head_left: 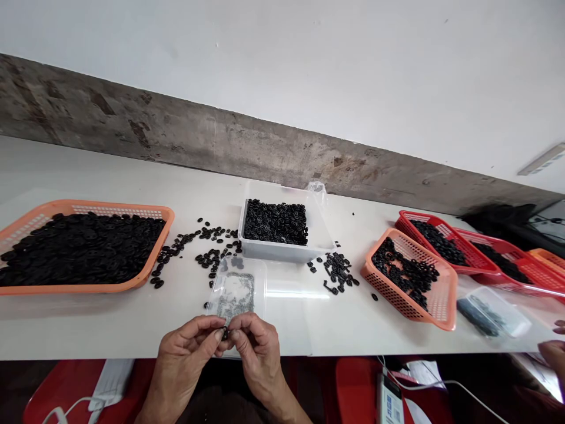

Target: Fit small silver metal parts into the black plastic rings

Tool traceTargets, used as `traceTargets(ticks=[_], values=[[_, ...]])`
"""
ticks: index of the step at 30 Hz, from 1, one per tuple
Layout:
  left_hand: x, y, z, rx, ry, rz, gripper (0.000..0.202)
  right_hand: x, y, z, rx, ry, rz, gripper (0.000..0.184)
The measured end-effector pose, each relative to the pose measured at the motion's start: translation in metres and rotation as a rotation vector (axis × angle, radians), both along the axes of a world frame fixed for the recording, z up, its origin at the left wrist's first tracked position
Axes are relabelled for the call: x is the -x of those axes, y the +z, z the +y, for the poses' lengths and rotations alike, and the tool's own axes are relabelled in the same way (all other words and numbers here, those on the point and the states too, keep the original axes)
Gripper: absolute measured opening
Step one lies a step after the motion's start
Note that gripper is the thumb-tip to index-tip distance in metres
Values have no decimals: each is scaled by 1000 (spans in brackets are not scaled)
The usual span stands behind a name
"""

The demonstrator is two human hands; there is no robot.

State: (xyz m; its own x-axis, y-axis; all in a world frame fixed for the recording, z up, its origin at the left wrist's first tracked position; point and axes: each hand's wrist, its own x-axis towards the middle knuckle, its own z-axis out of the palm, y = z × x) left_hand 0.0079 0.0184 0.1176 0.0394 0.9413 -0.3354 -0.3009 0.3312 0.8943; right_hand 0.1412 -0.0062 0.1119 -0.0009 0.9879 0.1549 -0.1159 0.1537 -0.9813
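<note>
Close to the table's front edge, my left hand (194, 347) and my right hand (258, 347) meet fingertip to fingertip. Between them is a small black oval piece (225, 333), pinched by both hands and partly covered by the fingers. Just beyond the hands lies a shallow clear plastic tray (261, 277) with many tiny metallic bits in it. Behind that, a white plastic bin (282, 250) holds a heap of small black parts (276, 221). Loose black oval pieces (212, 256) are scattered left of the bin, and more black parts (339, 268) lie to its right.
A large orange basket (128, 287) full of black ovals stands at left. On the right are a smaller orange basket (448, 294), red baskets (401, 221) and a clear box (507, 312). Another person's hand (554, 353) shows at the right edge. A concrete band (265, 147) runs behind.
</note>
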Motion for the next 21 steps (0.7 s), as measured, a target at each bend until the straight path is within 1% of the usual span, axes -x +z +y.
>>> traceTargets(ticks=[4,8,11,14,17,19,21], values=[[-1,4,-1,13,4,4,18,-1,0,-1,-25,-8,-59,10],[-1,6,-3,-7,-7,25,17,-3,-2,-4,-44,-31,-147,10],[-1,8,-5,-52,-5,55,16,-3,0,-6,-79,-72,-236,10],[-1,10,-8,-129,22,71,17,-2,4,-7,-133,-110,-296,11],[-3,7,-8,-133,13,45,23,-1,6,-6,-122,-99,-256,12],[-4,2,-7,-97,-2,6,26,-1,4,-5,-71,-66,-163,12],[-5,-2,-5,-68,11,-43,26,-2,2,-4,-25,-32,-39,7]])
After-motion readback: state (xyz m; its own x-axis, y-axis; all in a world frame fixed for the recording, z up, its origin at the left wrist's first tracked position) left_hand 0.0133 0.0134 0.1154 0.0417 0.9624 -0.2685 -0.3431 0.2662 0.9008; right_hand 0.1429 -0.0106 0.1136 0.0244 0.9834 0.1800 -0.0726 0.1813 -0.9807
